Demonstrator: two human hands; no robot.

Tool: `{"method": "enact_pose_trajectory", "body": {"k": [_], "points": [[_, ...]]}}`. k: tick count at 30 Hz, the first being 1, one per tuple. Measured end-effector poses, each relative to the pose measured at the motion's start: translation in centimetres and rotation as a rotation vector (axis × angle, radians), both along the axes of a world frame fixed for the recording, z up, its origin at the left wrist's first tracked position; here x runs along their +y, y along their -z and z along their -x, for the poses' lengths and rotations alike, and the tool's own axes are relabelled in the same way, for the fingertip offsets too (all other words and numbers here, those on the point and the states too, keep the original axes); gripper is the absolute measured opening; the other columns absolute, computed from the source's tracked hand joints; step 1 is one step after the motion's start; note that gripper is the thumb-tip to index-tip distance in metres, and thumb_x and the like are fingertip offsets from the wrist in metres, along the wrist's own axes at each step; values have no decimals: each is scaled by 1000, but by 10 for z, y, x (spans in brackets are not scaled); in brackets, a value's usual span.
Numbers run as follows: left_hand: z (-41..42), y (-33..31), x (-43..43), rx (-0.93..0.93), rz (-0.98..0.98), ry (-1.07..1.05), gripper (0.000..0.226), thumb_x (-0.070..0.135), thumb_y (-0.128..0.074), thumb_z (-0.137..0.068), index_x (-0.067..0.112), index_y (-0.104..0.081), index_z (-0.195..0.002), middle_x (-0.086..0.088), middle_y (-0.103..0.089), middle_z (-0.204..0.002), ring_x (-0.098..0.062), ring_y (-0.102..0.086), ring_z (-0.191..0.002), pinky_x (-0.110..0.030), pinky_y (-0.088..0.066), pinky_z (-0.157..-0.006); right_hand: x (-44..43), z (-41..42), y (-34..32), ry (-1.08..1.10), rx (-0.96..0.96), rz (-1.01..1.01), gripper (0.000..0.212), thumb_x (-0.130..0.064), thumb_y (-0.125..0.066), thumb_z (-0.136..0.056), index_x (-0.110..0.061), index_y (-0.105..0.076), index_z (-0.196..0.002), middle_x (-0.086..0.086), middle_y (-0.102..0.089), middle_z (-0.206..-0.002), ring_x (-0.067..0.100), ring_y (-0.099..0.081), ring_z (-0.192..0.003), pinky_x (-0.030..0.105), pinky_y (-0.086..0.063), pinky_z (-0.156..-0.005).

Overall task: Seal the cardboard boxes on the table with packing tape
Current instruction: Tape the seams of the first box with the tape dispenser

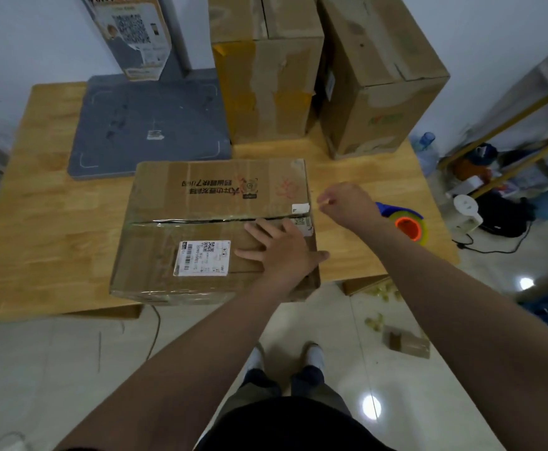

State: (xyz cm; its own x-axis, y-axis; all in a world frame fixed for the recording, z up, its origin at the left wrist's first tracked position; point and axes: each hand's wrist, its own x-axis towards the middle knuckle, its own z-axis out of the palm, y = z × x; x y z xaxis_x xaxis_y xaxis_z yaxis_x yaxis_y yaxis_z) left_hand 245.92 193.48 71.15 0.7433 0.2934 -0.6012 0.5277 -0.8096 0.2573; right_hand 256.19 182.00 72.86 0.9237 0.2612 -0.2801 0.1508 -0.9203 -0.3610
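A brown cardboard box with a white shipping label lies at the front of the wooden table. Its top flaps meet in a seam across the middle, with clear tape glinting along it. My left hand lies flat on the box's near right top, fingers straight and spread. My right hand hovers just right of the box, fingers curled and pinched together; I see nothing between them. A tape dispenser with a blue handle and orange core lies on the table behind my right forearm.
Two tall cardboard boxes stand at the back of the table. A grey flat platform with a post sits back left. A cardboard scrap and tape bits lie on the floor; a white kettle and shelves stand at right.
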Motion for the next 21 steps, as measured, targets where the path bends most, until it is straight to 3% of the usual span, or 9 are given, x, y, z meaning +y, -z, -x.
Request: {"method": "enact_pose_trajectory", "body": {"k": [4,8,11,13,18,21], "points": [[1,7,-11,-13,-62,41,106,57,-71,-81,13,-13,-158,-24,12,-167,-52,21,-149,-91,1,-99,27,-33,4,-245,7,-38,48,-33,-67,-93,-24,-59,-139,9,-50,-144,30,-46,-132,38,-39,-108],[11,5,-1,-66,17,74,97,51,-76,-82,19,-22,-157,-15,3,-170,-41,11,-155,-89,-2,-103,60,-45,16,-459,76,40,60,-48,-64,-92,-40,-45,-148,1,-21,-167,30,-11,-153,49,-20,-122],[21,1,5,-73,35,78,91,54,-78,-81,29,-29,-155,-6,-5,-170,-36,-11,-155,-84,-4,-108,63,-40,26,-510,115,152,66,-55,-60,-93,-50,-32,-152,-12,3,-169,25,10,-154,60,-5,-121],[26,-2,7,-72,49,94,88,55,-78,-80,37,-33,-154,-1,-6,-170,-32,-18,-154,-81,-3,-111,57,-33,31,-478,131,177,67,-58,-57,-93,-56,-25,-152,-18,9,-167,21,16,-154,65,-6,-119],[41,1,4,-71,36,200,92,49,-80,-77,38,-33,-156,6,-5,-171,-23,-7,-158,-76,-3,-115,19,-9,35,-394,127,175,62,-58,-50,-98,-57,-21,-152,-20,11,-167,21,20,-153,63,-32,-113],[50,2,3,-103,37,308,87,46,-76,-81,34,-34,-157,8,-8,-171,-19,-3,-158,-71,-3,-117,-9,9,33,-353,104,233,62,-60,-44,-99,-54,-17,-154,-15,9,-167,25,17,-152,61,-36,-109]]}}
